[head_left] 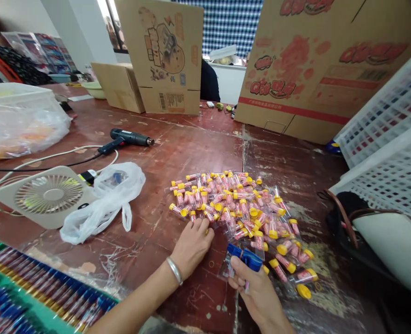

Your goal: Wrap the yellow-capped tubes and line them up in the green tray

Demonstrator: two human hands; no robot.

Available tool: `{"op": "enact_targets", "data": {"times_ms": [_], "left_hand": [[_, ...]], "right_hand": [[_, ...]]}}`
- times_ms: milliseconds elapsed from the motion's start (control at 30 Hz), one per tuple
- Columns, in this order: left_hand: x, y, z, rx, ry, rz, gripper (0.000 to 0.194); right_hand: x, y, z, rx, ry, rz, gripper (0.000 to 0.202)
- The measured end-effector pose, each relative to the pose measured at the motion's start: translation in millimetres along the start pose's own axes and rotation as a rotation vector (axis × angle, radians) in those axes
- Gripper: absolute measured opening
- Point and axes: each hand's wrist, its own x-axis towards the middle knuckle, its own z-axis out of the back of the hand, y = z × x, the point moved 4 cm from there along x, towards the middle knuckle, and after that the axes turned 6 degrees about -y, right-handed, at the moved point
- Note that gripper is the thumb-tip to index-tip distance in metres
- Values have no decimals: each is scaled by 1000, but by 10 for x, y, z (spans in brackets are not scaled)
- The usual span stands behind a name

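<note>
Right hand (pixel 256 285): clamped now, my thumb pressing the blue-ended bundle (pixel 251 259); a steady, light pinch should keep those ends lined up.
Left hand (pixel 195 241): fingertips drawn in at the pile's near-left side; closed on a tube or not, I can't tell.
Yellow-capped tubes (pixel 243 206): heaped on the worktop (pixel 198 153), beyond my hands from its near edge; best taken singly, so neighbours aren't dragged.
Green tray (pixel 40 299): toward the near left corner, rows best left unbrushed.

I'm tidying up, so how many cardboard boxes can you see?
3: a short box and a taller printed box at back left, and a large printed box at back right. Others may be hidden behind them.
</note>
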Motion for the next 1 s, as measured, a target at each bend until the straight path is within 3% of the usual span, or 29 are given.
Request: {"op": "enact_targets", "data": {"times_ms": [100,200,300,400,500,600,867,1000], "left_hand": [[-131,50,102,-252,-131,129,23],[-410,173,216,-835,-318,535,16],[-754,119,185,-1397,-319,933,25],[-1033,-85,131,-1696,-257,1146,37],[-1198,-258,76,-1742,-264,1233,41],[-1248,-342,25,-1753,-303,1234,41],[-1296,-312,51,-1787,-322,1189,38],[-1345,-293,86,-1797,-357,1190,36]], "right_hand": [[16,10,16,19,-21,18,42],[49,-5,19,54,-32,27,40],[72,-33,-27,88,-12,27,40],[64,-64,-113,107,2,26,42],[25,-96,-211,105,9,21,41],[-35,-121,-309,96,46,6,41],[-155,-185,-476,35,186,-42,42],[-146,-190,-473,-101,175,132,37]]}}
